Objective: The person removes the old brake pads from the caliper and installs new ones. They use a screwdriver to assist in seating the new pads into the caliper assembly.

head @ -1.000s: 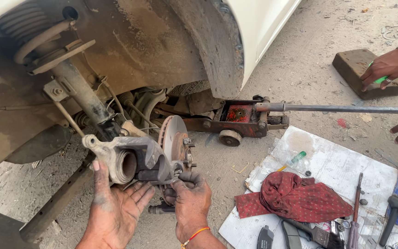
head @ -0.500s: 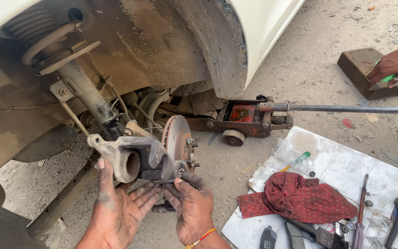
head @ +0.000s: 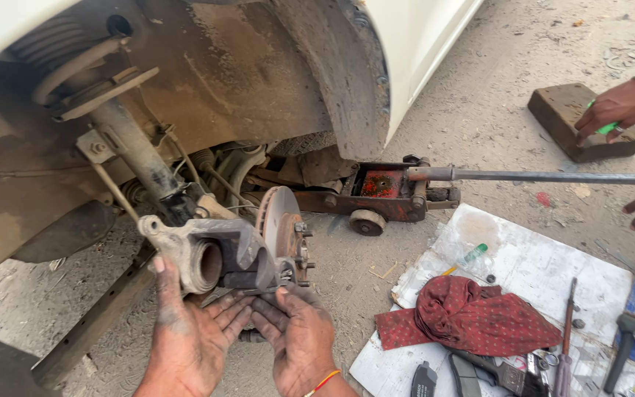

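I look into a car's open wheel well. A grey brake caliper [head: 211, 257] sits beside the rusty brake disc [head: 281, 228] on the hub. My left hand [head: 189, 331] cups the caliper from below, thumb up along its left side. My right hand [head: 299, 334] lies palm up under the disc and hub studs, fingers touching the caliper's lower edge. Both hands are black with grease. Above stands the strut [head: 137, 158] with its coil spring [head: 60, 55].
A red floor jack [head: 376, 192] with a long handle [head: 553, 177] sits under the car. A white sheet [head: 531, 272] at right carries a red cloth [head: 479, 316], a hammer [head: 626, 342] and tools. Another person's hands [head: 615, 106] rest on a brick and near the handle.
My view has shifted slightly. My hands have stayed under the caliper and disc, with the right fingers spreading a little closer to the caliper's bottom. The other person's hands remain at right.
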